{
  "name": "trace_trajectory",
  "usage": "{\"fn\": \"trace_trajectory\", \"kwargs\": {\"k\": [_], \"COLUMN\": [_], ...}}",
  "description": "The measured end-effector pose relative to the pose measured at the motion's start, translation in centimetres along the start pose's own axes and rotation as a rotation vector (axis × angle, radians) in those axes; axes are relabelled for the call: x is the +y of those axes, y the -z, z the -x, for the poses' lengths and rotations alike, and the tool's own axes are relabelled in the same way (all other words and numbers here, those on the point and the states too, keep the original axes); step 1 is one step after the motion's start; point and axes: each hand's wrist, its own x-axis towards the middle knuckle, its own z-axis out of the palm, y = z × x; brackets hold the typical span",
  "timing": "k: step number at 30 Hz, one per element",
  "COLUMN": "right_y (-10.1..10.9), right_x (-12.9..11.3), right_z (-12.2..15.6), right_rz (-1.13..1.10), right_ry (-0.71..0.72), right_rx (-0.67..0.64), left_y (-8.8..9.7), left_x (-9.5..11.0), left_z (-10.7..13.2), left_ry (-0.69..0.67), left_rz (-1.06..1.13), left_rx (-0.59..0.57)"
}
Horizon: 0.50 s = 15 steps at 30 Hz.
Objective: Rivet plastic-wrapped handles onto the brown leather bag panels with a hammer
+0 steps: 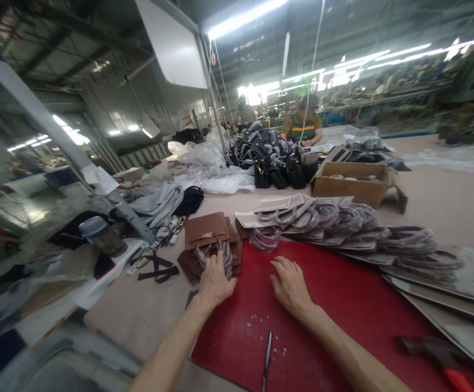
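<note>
My left hand (pixel 215 280) rests at the front of a stack of brown leather pieces (pixel 207 226), fingers stretched out over plastic-wrapped handles (pixel 225 256) and thumb apart. A small metal fitting shows on the top piece. My right hand (pixel 291 283) hovers over the red mat (pixel 322 272), empty, with its fingers apart. Ahead of it lies a row of flat pale-backed panels (pixel 408 267) with handles in clear film. On the mat in front of me are a dark pen-like tool (pixel 267 354) and several tiny round bits (pixel 275 343).
A hammer (pixel 433 348) with a red handle lies at the right. Beyond the panels stand an open cardboard box (pixel 349 182) and a heap of black bags (pixel 265 152). A metal post (pixel 69 141) rises at the left, near black straps (pixel 159 267). A co-worker (pixel 302 128) sits across the table.
</note>
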Motion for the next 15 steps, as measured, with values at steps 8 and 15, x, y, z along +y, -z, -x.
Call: {"fn": "trace_trajectory", "kwargs": {"k": [8, 15], "right_y": [-0.6, -2.8], "right_x": [2.0, 6.8], "right_z": [8.2, 13.2], "right_rz": [-0.002, 0.062], "right_ry": [-0.036, 0.027], "right_rx": [0.115, 0.386], "left_y": [1.0, 1.6], "left_x": [1.4, 0.3], "left_z": [-1.1, -2.2], "left_ry": [0.097, 0.166], "left_rz": [-0.139, -0.014], "left_rx": [-0.169, -0.129]}}
